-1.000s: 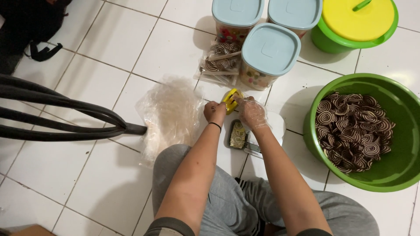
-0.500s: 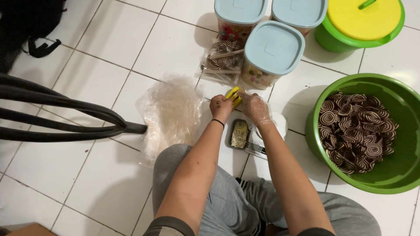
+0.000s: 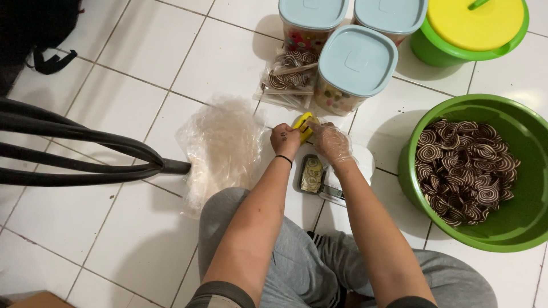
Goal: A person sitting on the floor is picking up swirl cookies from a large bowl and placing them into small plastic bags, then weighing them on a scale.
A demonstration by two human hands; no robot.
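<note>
My left hand and my right hand, which wears a thin clear plastic glove, meet over the white tiled floor and both grip a small yellow object between them. Just below the hands lies a small dark tray with a yellowish piece on it. A black band circles my left wrist. A large green basin full of brown-and-cream spiral snacks stands to the right of my right arm.
A heap of clear plastic bags lies left of my hands. Three lidded light-blue containers and a filled bag of spiral snacks stand ahead. A green bucket with a yellow lid is top right. Black chair legs are at the left.
Both hands have stayed together on the yellow object with only slight shifts. The view has moved a little.
</note>
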